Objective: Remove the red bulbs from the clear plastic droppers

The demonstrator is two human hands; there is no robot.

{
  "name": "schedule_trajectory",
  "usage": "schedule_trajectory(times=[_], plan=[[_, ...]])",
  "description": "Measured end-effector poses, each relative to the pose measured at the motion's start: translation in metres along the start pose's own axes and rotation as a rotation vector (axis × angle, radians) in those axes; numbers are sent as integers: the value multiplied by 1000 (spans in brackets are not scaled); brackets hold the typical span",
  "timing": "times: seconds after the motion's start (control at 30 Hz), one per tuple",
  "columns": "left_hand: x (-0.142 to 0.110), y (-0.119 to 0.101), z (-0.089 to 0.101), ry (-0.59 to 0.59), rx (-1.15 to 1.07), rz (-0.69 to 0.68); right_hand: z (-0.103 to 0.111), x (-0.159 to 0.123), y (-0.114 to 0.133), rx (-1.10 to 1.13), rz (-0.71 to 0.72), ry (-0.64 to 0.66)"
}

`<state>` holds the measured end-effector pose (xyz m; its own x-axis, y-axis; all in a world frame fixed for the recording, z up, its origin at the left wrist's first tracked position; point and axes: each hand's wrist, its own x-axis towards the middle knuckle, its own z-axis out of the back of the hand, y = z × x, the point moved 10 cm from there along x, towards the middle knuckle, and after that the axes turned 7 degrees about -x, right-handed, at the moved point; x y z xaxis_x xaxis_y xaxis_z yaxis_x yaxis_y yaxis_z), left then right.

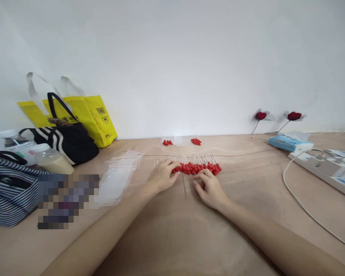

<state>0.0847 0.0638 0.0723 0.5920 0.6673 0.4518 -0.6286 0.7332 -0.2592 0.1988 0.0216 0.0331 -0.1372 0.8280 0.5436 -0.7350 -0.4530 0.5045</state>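
Observation:
A row of thin white sticks with red bulb-shaped heads (195, 168) lies across the table, heads toward me. My left hand (162, 175) rests over the left end of the row, its fingertips and thumb apart beside the red heads. Just below the row's right half is my right hand (210, 189), fingers bent and thumb apart from the index finger, with nothing visible between them. Between the two hands, one thin stick (184, 186) points toward me. Behind the row lies a clear plastic bag (181, 141), with small groups of red-headed sticks at both its ends.
Clear zip bags (116, 180) lie left of my left hand. Farther left stand a yellow bag (100, 122), a black bag (80, 143), a bottle (53, 159) and a striped bag (11, 191). On the right are a tissue pack (290, 143), a power strip (327, 170) and a white cable (296, 203).

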Motion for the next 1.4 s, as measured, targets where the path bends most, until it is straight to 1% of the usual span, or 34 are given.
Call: schedule_trajectory(times=[0.1,0.2,0.3,0.43,0.53,0.6,0.63,0.73,0.77,0.8,0.83,0.9,0.97,1.07,1.13,1.2,1.27,1.33,1.4], plan=[[18,-6,-18,94,31,-75,18,-6,-14,-22,-2,-50],[29,-7,-31,179,74,-123,26,-9,-20,-23,-7,-55],[32,-8,-37,215,99,-156,27,-10,-18,-33,8,-59],[30,-10,-39,213,83,-184,23,-9,-10,-31,52,-41],[25,-8,-37,176,56,-179,22,-9,-9,-27,66,-29],[20,-7,-29,115,8,-165,22,-10,-9,-32,70,-24],[17,-6,-22,59,-41,-155,21,-11,-10,-36,73,-21],[-1,-1,8,-162,-225,-111,21,-12,-10,-51,90,-20],[-8,0,16,-212,-274,-94,22,-11,-8,-65,106,-29],[-15,0,20,-230,-308,-81,24,-10,-5,-91,129,-45],[-22,-2,22,-221,-340,-72,26,-9,-1,-133,156,-67],[-33,-8,20,-164,-406,-68,29,-4,10,-247,211,-104],[-41,-18,16,-120,-467,-84,28,1,23,-347,275,-111],[-48,-29,13,-97,-517,-97,15,6,38,-384,397,-44],[-48,-31,10,-58,-528,-68,3,5,39,-375,449,27],[-45,-26,7,-14,-519,2,-4,2,33,-379,445,77],[-39,-14,4,30,-462,108,-5,1,20,-392,391,88],[-33,2,-1,88,-306,242,0,1,7,-384,312,78],[-26,14,-9,161,-138,331,6,1,-4,-353,233,62]])
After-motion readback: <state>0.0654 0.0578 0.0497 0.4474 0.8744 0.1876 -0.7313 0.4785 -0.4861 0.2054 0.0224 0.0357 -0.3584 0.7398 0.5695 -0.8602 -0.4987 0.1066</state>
